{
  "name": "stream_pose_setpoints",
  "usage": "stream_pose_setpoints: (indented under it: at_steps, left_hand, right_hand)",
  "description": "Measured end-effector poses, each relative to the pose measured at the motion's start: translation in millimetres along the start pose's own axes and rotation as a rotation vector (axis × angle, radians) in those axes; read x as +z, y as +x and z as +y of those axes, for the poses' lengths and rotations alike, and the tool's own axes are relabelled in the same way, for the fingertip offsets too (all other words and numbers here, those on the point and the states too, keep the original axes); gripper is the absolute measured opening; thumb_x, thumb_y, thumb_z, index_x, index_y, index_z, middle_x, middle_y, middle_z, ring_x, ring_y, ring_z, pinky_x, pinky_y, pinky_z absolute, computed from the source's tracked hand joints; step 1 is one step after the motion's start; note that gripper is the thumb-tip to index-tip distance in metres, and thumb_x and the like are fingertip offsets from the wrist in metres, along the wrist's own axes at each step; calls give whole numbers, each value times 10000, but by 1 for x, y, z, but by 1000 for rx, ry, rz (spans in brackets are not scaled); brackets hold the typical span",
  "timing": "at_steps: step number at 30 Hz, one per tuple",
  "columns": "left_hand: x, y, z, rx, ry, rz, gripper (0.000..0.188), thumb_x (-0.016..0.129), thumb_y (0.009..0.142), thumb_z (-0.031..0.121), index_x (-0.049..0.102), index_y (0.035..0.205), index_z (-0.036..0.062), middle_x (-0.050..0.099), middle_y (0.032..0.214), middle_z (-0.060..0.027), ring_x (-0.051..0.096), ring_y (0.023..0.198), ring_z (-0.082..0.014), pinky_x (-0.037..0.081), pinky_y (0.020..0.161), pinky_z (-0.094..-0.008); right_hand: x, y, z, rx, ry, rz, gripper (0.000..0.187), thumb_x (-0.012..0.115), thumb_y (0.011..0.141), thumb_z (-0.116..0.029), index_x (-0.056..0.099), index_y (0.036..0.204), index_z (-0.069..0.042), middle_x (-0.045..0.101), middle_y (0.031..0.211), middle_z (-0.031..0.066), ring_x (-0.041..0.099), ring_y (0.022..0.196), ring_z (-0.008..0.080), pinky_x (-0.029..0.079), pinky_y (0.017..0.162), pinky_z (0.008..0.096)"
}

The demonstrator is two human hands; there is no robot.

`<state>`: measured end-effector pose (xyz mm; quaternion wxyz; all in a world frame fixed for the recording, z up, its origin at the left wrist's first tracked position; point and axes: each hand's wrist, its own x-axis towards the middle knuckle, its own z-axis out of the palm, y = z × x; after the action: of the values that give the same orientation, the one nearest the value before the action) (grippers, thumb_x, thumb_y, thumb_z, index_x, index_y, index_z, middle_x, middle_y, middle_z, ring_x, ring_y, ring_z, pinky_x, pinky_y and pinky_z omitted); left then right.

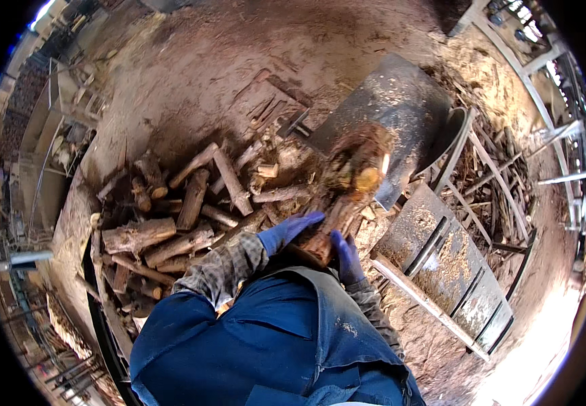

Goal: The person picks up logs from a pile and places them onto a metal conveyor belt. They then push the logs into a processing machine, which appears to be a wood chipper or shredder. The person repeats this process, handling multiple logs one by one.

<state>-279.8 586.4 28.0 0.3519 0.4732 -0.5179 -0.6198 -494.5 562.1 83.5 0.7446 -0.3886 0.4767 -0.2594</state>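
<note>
A thick, rough-barked log (337, 220) stretches away from my waist, between my two gloved hands. Its far end is blurred, has a pale cut knot, and overlaps the near side of a dark metal plate (391, 101); whether the two touch I cannot tell. My left hand (289, 230), in a purple glove, grips the log's left side. On the opposite side my right hand (347, 257), gloved alike, holds it near the close end. The undersides of both hands are hidden.
A heap of cut logs (151, 237) lies to the left. Right of me is a slotted metal panel (435, 254) strewn with wood chips, with a wooden pole (428, 304) along its near edge. Beyond are piled thin sticks (496, 183) and a metal frame (509, 51).
</note>
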Motion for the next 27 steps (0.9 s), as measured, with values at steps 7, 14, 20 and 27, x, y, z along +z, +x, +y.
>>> stream_pose_setpoints:
  at_steps: [7,14,20,27]
  left_hand:
    - [-14,-47,67,-190,-516,181,848,668,837,473,292,1478,64,327,1503,-117,253,1399,-220,156,1157,-354]
    - [-72,-49,10,-114,-841,730,636,599,947,304,309,1465,75,514,1339,-90,468,1243,-190,328,1086,-335]
    - [-141,-30,7,18,-901,894,499,622,938,261,431,1330,18,545,1249,-71,499,1183,-149,364,1044,-277]
    - [-249,15,66,-52,-455,694,539,708,844,446,496,1132,44,609,966,-90,571,901,-179,481,819,-337]
  right_hand:
    - [25,12,-12,245,561,-137,482,570,941,-322,491,1249,39,604,1174,169,602,1059,280,477,951,402]
    - [95,62,-71,384,246,-255,498,555,930,-402,540,1236,-10,636,1146,156,643,963,288,530,858,412]
    - [-46,194,-118,-479,-626,262,418,522,975,-236,478,1300,23,521,1279,188,543,1113,254,453,954,365]
    - [-138,383,-134,311,63,-136,663,329,999,-495,393,1401,28,437,1430,142,442,1286,306,315,1111,415]
